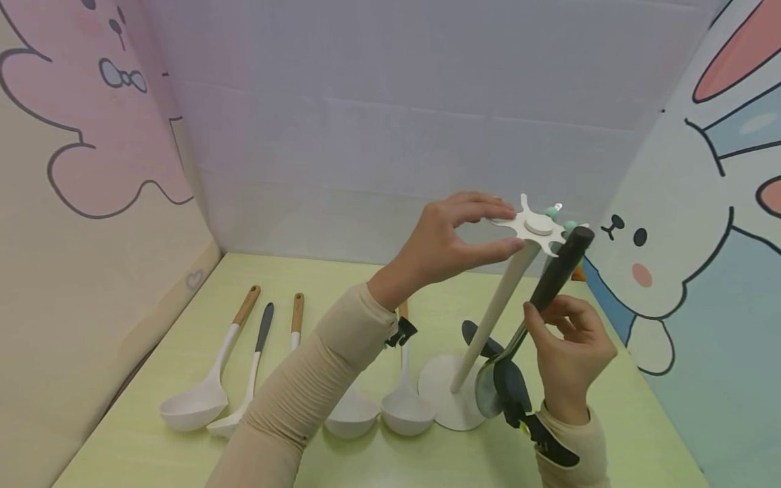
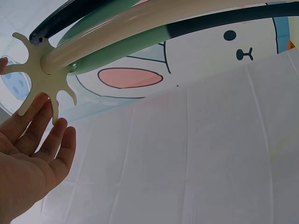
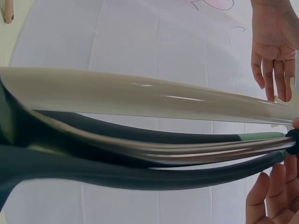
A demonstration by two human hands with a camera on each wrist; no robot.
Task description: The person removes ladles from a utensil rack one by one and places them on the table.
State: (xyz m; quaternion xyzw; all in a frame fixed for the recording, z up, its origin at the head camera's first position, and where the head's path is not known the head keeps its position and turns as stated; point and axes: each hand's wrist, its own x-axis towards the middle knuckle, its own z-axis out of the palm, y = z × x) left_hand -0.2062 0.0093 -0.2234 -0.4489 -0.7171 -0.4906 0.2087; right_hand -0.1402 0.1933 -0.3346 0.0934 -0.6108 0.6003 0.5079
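Observation:
A white utensil stand (image 1: pixel 497 315) with a top of curved hooks leans slightly. My left hand (image 1: pixel 454 234) holds that hooked top (image 2: pixel 39 77) at its left side, thumb in front and fingers behind. My right hand (image 1: pixel 570 349) pinches a metal ladle (image 1: pixel 488 390) near the lower end of its black handle (image 1: pixel 561 264). The handle's tip rises beside the hooks, and whether it hangs on one I cannot tell. Two dark utensils with mint-green handle ends, one a dark-headed piece (image 1: pixel 511 386), hang from the stand behind the ladle.
Left of the stand lie several white ladles: one with a wooden handle (image 1: pixel 195 403), one with a grey handle (image 1: pixel 264 325), and two more nearer the stand's base, including a white ladle (image 1: pixel 407 410). Cartoon-printed cloth walls (image 1: pixel 427 135) enclose the light green table (image 1: pixel 140 447).

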